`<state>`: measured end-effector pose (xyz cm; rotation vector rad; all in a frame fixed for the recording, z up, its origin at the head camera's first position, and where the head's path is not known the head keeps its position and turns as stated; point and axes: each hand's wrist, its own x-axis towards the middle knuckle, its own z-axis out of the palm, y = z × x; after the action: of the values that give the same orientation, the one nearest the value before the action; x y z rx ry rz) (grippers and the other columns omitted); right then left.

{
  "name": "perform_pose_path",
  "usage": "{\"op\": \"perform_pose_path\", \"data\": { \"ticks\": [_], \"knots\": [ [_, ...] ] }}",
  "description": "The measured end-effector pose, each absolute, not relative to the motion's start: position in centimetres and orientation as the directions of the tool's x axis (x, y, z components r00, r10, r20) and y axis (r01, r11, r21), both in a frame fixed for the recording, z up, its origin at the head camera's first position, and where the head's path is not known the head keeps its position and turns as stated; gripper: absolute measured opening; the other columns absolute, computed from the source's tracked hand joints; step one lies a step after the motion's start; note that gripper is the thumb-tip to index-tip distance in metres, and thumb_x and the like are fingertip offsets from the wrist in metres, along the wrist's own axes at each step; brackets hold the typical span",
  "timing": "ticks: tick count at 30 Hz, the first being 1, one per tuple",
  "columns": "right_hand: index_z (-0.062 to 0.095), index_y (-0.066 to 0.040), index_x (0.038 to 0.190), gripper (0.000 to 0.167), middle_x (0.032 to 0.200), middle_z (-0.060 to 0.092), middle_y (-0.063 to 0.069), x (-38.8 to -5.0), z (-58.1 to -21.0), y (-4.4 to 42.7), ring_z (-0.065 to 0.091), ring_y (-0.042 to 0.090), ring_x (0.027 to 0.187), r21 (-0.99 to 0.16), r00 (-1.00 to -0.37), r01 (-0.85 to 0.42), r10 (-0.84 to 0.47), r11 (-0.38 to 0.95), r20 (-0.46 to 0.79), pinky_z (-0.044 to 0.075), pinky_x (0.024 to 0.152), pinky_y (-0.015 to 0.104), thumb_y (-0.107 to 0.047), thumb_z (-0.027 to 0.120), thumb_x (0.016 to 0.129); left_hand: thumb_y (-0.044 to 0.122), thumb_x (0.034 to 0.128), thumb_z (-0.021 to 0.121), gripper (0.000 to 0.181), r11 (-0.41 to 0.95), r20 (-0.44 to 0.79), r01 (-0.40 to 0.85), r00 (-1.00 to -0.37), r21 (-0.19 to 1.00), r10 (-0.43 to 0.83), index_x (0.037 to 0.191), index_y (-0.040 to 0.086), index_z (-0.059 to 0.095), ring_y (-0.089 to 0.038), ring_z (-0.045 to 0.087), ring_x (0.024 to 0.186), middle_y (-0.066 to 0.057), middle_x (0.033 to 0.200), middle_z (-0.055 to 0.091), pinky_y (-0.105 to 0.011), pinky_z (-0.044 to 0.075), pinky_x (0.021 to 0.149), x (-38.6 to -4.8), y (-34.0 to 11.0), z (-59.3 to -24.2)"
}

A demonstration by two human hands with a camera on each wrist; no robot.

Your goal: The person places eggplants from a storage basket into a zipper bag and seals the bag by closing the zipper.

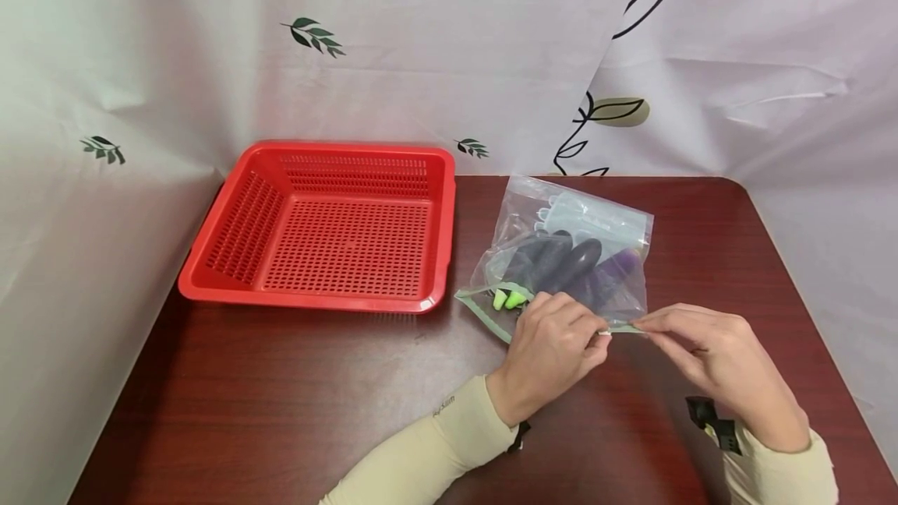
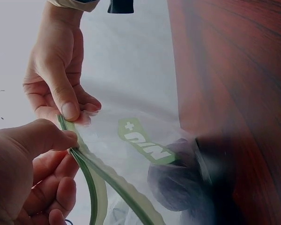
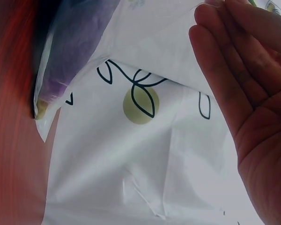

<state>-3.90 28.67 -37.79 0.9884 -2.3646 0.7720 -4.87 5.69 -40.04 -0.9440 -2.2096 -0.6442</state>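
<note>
A clear zip bag (image 1: pixel 522 213) with a green zip strip lies on the table, holding several dark purple eggplants (image 1: pixel 578 265) with pale green stem ends (image 1: pixel 515 299). My left hand (image 1: pixel 550 353) pinches the zip strip between thumb and fingers near its middle. At the strip's right end, my right hand (image 1: pixel 730 365) pinches the bag's corner. The left wrist view shows the strip (image 2: pixel 122 190) parted into two edges below the left thumb, and together between the two hands. In the right wrist view one lighter purple eggplant (image 3: pixel 77 49) lies against the plastic.
A red perforated plastic basket (image 1: pixel 351 305) stands left of the bag on the dark red wooden table (image 1: pixel 295 396). White cloth (image 1: pixel 421 45) with leaf prints hangs behind and at both sides of the table.
</note>
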Motion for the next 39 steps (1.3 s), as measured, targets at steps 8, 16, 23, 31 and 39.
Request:
{"op": "perform_pose_path", "data": {
  "ticks": [8,16,23,31,39],
  "knots": [
    [0.078,-0.016,0.09,0.038,0.087,0.073,-0.007,-3.82,-37.73,28.8,0.066,-0.002,0.083,-0.325,-0.649,-0.734,-0.475,0.596,0.594,0.044,0.081,0.008,-0.042,0.054,0.103,0.02,0.0786,0.076,0.005,0.625,0.713,0.76,-0.536,0.176,0.452,0.083,0.022,0.078,-0.004,0.058,0.075,0.014,0.077,0.067,-0.021,0.042,0.07,-4.93,5.6,-40.04],
    [0.078,-0.016,0.089,0.038,0.086,0.073,-0.006,-3.93,-37.61,28.8,0.066,-0.001,0.082,-0.326,-0.646,-0.735,-0.47,0.594,0.601,0.044,0.081,0.008,-0.042,0.054,0.103,0.019,0.0789,0.075,0.005,0.624,0.711,0.759,-0.543,0.187,0.447,0.082,0.022,0.077,-0.004,0.058,0.076,0.013,0.077,0.067,-0.022,0.042,0.07,-5.02,5.58,-40.02],
    [0.078,-0.016,0.088,0.038,0.085,0.073,-0.007,-3.91,-37.56,28.86,0.065,-0.002,0.081,-0.325,-0.65,-0.73,-0.464,0.601,0.603,0.044,0.079,0.008,-0.042,0.054,0.102,0.018,0.0777,0.076,0.006,0.626,0.709,0.758,-0.543,0.184,0.449,0.082,0.022,0.077,-0.004,0.057,0.076,0.013,0.077,0.067,-0.022,0.042,0.07,-5.12,5.57,-40.08],
    [0.078,-0.016,0.089,0.039,0.085,0.073,-0.006,-4.02,-37.67,28.93,0.066,-0.002,0.081,-0.324,-0.65,-0.73,-0.466,0.602,0.6,0.044,0.08,0.007,-0.043,0.054,0.102,0.019,0.0789,0.076,0.006,0.626,0.704,0.758,-0.546,0.184,0.455,0.083,0.022,0.078,-0.004,0.059,0.076,0.013,0.078,0.068,-0.021,0.043,0.07,-5.15,5.35,-40.02],
    [0.078,-0.016,0.089,0.038,0.085,0.073,-0.006,-4.1,-37.67,28.96,0.066,-0.002,0.079,-0.323,-0.649,-0.731,-0.467,0.601,0.601,0.046,0.076,0.009,-0.042,0.055,0.102,0.019,0.0813,0.074,0.005,0.627,0.69,0.754,-0.561,0.198,0.456,0.083,0.021,0.077,-0.004,0.059,0.076,0.014,0.078,0.068,-0.021,0.042,0.07,-5.17,5.18,-40.1]
  ]
}}
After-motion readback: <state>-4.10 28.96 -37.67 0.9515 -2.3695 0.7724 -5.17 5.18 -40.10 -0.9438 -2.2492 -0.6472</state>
